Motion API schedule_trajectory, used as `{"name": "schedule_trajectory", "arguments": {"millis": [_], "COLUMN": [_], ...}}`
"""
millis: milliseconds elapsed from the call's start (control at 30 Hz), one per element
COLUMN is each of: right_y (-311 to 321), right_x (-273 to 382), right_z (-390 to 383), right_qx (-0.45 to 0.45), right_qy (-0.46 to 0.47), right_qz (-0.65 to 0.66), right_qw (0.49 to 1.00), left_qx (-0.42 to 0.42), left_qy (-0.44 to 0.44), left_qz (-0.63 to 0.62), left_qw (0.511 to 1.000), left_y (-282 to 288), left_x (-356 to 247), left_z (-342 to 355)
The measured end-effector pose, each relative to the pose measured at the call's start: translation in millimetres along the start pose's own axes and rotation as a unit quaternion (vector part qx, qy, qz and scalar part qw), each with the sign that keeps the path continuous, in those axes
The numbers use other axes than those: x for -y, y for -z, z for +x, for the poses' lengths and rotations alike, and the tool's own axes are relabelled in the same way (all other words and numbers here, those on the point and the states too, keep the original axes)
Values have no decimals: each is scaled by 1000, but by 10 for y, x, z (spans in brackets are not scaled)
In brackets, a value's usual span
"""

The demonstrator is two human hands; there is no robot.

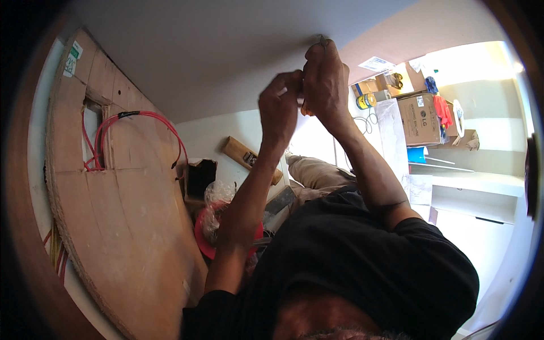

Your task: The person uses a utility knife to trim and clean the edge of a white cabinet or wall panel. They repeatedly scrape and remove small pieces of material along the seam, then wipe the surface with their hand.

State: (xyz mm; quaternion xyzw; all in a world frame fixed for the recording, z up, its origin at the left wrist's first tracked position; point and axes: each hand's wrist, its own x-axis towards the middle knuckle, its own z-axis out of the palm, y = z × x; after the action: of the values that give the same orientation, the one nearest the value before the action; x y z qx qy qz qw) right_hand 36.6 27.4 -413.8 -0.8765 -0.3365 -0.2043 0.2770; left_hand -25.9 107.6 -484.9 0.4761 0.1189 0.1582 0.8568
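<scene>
My right hand [326,85] is raised to the pale grey surface [226,51] above, its fingers wrapped round a small tool with an orange part [307,109] mostly hidden in the grip. A small metal tip [322,41] shows at the fingertips against that surface. My left hand [279,107] is closed just left of the right one, beside the tool; what its fingers hold is hidden.
A wooden board [113,221] with a cut-out and red cables [127,115] stands at left. A wooden plane [238,153], a plastic bag [218,192] and red round object [204,238] lie below. Cardboard boxes [416,127], a yellow tub [365,101] and shelving [473,201] are at right.
</scene>
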Motion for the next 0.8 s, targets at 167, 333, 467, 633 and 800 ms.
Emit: {"name": "schedule_trajectory", "arguments": {"millis": [167, 333, 467, 633, 800], "right_y": [46, 91, 27, 23, 100], "right_x": [38, 35, 36, 73, 107], "right_z": [34, 42, 55, 43, 91], "right_qx": [-15, 30, -16, -9, 1], "right_qy": [-9, -107, -11, -117, -93], "right_qz": [10, 52, -17, 49, 58], "right_qw": [1000, 992, 1000, 992, 994], "left_qx": [147, 154, 142, 134, 84], "left_qy": [92, 88, 60, 9, -93], "left_qz": [-89, -119, -104, -64, 41], "left_qw": [981, 977, 983, 989, 991], "left_y": [-27, -94, -95, -74, -169], "left_x": [150, 191, 240, 286, 255], "left_z": [-212, -257, -254, -214, -311]}}
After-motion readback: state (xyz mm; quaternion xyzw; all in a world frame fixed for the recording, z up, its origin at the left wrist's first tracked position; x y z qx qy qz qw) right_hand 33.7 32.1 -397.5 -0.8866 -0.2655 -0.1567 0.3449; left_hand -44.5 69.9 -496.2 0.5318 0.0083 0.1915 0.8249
